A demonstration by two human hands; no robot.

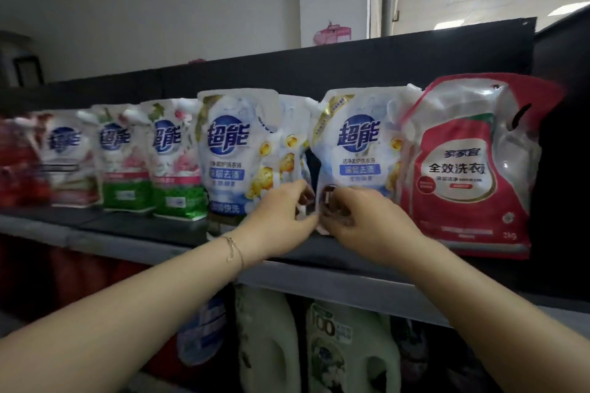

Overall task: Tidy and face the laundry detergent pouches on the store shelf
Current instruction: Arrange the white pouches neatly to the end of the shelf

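Note:
A row of detergent pouches stands on the dark top shelf [134, 226]. Two white-and-blue pouches sit in the middle: the left one [230, 150] upright, the right one [357, 143] tilted slightly. My left hand [281, 220] and my right hand [367, 220] meet low between them. My right hand grips the bottom corner of the right pouch. My left hand pinches the lower edge of a pouch [292, 143] tucked behind the left one. A large red pouch [469, 169] stands at the right end.
Green-and-white pouches [178, 162] and pink and red ones [67, 156] fill the shelf's left part. Large detergent jugs [268, 341] stand on the shelf below. A black panel closes the shelf at the right [562, 137].

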